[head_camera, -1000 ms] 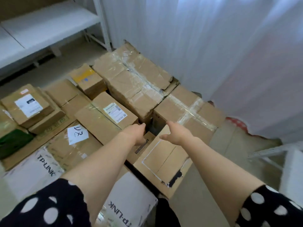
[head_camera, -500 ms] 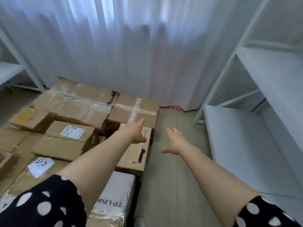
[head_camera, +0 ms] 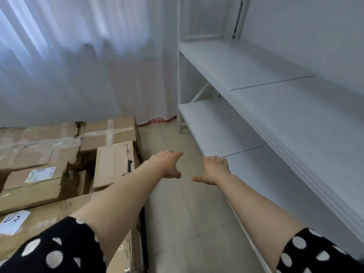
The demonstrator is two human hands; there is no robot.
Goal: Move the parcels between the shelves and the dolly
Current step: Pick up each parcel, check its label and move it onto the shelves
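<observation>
Both arms swung right, off parcels (head_camera: 59, 174) toward white shelves (head_camera: 266, 107). Left hand (head_camera: 167, 164) and right hand (head_camera: 214, 170) spread, holding nothing. Parcels stacked left; visible shelves bare, transfer barely begun.

parcel stack (head_camera: 39, 146) past the left edge, label (head_camera: 40, 174) print illegible

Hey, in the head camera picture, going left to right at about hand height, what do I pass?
Box with the printed label → pale cardboard box → left hand → right hand → white shelving rack.
</observation>
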